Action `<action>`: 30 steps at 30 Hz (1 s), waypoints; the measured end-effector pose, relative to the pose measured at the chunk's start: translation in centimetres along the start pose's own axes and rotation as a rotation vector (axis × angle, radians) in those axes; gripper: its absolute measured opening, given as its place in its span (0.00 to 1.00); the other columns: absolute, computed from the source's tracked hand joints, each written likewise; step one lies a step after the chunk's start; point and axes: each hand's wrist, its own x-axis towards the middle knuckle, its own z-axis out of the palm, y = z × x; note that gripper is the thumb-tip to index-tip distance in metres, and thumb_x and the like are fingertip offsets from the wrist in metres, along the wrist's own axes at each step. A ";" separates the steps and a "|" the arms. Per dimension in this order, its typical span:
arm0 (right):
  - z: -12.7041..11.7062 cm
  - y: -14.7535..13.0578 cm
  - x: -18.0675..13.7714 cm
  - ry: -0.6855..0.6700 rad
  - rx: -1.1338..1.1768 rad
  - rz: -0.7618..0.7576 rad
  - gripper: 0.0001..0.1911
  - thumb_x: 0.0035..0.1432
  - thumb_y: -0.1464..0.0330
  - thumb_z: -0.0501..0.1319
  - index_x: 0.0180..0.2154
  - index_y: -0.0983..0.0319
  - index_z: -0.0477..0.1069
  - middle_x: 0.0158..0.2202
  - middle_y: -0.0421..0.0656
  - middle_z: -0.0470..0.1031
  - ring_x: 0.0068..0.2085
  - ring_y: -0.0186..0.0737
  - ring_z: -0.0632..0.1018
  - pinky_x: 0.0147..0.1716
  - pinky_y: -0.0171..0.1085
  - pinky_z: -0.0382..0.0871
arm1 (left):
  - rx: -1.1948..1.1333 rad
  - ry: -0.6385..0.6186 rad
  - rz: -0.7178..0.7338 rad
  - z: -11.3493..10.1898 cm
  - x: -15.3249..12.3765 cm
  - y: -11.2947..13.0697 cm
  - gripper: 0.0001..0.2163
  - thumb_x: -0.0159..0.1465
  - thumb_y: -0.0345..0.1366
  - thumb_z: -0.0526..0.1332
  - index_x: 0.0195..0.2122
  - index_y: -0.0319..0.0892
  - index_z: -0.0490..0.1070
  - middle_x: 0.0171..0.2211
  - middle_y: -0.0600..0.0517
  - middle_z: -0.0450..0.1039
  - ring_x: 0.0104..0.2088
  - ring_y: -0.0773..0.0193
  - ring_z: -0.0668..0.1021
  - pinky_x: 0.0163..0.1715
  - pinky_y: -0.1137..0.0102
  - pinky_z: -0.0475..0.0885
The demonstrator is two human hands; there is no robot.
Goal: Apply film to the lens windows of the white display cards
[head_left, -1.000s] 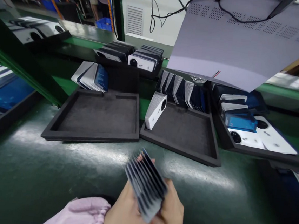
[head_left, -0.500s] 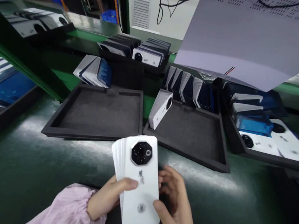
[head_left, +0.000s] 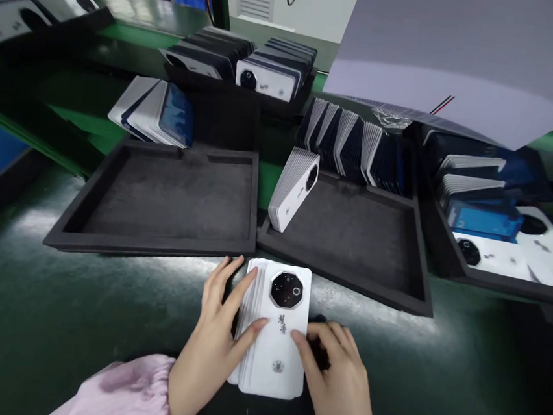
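A stack of white phone-shaped panels (head_left: 269, 357) lies in front of me, slightly fanned to the left. Its top panel bears a black octagonal camera print, dark lettering and a small round mark. My left hand (head_left: 215, 335) rests along the stack's left side with fingers spread; its thumb touches the face, and the index finger meets the upper left edge. On the opposite edge, my right hand (head_left: 334, 369) pinches the stack, thumb on the face and the other fingers curled at the side, partly hidden.
Behind the stack stand a left black tray (head_left: 155, 248) and a right black tray (head_left: 348, 279), with several panels leaning around them. Another tray (head_left: 494, 284) with white and blue panels is at far right. A large pale board (head_left: 442, 60) hangs overhead. A green post (head_left: 31, 118) slants at left.
The stack has moved down onto the work surface area and stands straighter. My left hand has shifted from gripping underneath to its left side, fingers spread. My right hand has closed on the right edge.
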 end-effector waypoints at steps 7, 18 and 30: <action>-2.1 -0.3 0.3 -0.028 -0.023 -0.016 0.19 0.65 0.53 0.64 0.27 0.58 0.71 0.22 0.35 0.65 0.23 0.34 0.67 0.23 0.33 0.62 | -0.040 0.039 0.017 -1.4 0.0 0.9 0.22 0.74 0.38 0.59 0.67 0.56 0.61 0.69 0.45 0.59 0.70 0.48 0.60 0.68 0.43 0.57; -1.3 -4.4 -1.8 -0.026 0.065 -0.219 0.09 0.68 0.62 0.63 0.35 0.58 0.72 0.28 0.37 0.68 0.24 0.32 0.69 0.21 0.31 0.66 | -0.359 -0.280 -0.070 -2.1 -1.0 4.1 0.18 0.73 0.41 0.56 0.26 0.41 0.67 0.23 0.56 0.64 0.22 0.69 0.65 0.20 0.76 0.61; -0.4 -6.5 -2.5 0.367 -0.157 -0.406 0.11 0.66 0.71 0.65 0.49 0.54 0.75 0.36 0.39 0.66 0.24 0.30 0.68 0.20 0.33 0.67 | -0.177 -0.166 0.271 -1.3 -2.2 3.8 0.15 0.69 0.29 0.58 0.24 0.42 0.66 0.20 0.55 0.67 0.21 0.67 0.70 0.23 0.74 0.63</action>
